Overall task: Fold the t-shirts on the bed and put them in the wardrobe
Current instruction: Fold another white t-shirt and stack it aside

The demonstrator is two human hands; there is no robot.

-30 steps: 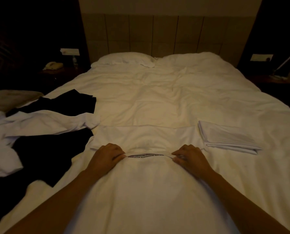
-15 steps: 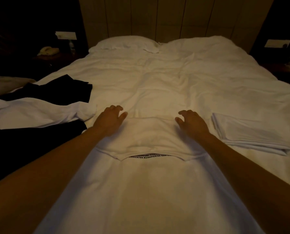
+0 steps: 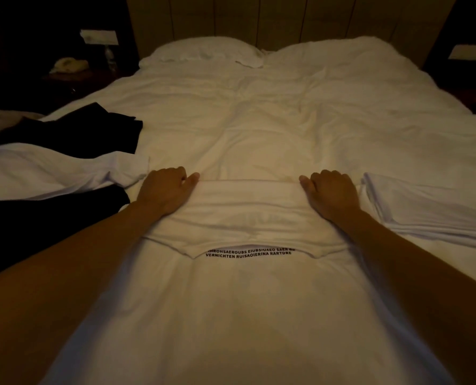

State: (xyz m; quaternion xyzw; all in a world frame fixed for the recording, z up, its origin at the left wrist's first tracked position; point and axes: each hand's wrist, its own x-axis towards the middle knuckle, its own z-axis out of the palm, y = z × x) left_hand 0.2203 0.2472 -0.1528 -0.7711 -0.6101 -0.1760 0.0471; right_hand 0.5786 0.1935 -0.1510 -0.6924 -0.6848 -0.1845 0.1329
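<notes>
The white t-shirt lay flat on the bed, its top folded toward the person; the left hand and right hand gripped the fold's far corners, fingers curled; a folded shirt lay just right.

Two hands, one folded white t-shirt, two pillows, one telephone.

Two bare forearms are seen entering from the lower corners of the head view. No sleeve, cuff or glove is worn on either. The left hand and the right hand are uncovered. No ring, watch or band can be made out in the dim light.
</notes>
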